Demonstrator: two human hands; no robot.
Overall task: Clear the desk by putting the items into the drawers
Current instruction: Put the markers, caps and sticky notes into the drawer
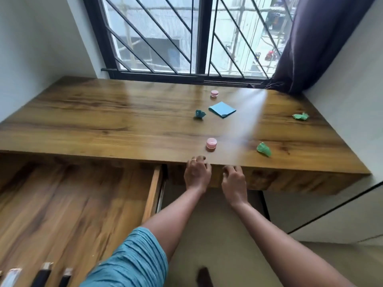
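Two hands are placed side by side at the front edge of the tabletop (103, 121), and the risk is judged from there. If the closed drawer front (269, 181) is to be pulled and it sticks, the hooked fingertips could slip off. A sudden jerk could shake the near pink jar (211, 144), which stands just beyond the left hand (196, 172), close to the edge. The open drawer (72, 204), drawn far out on the left, could also be knocked by the left forearm.

The grip of the left hand is formed by curled fingers (199, 158) laid over the tabletop's lip. Whether anything is actually clasped there cannot be told. The grip of the right hand (234, 180) is closed, with its fingers (232, 168) hooked into the seam at the top of the closed drawer front. No desk item is held by either hand.

None of the six loose items has been put away. A green crumpled paper (263, 149) lies to the right of the near jar. Farther back, a teal crumpled paper (200, 114) is seen just beside a blue folded sheet (222, 109), with the far pink jar (214, 93) behind them. A second green crumpled paper (301, 116) lies well apart, near the right edge. Dark objects, too blurred to name, are seen in the open drawer.
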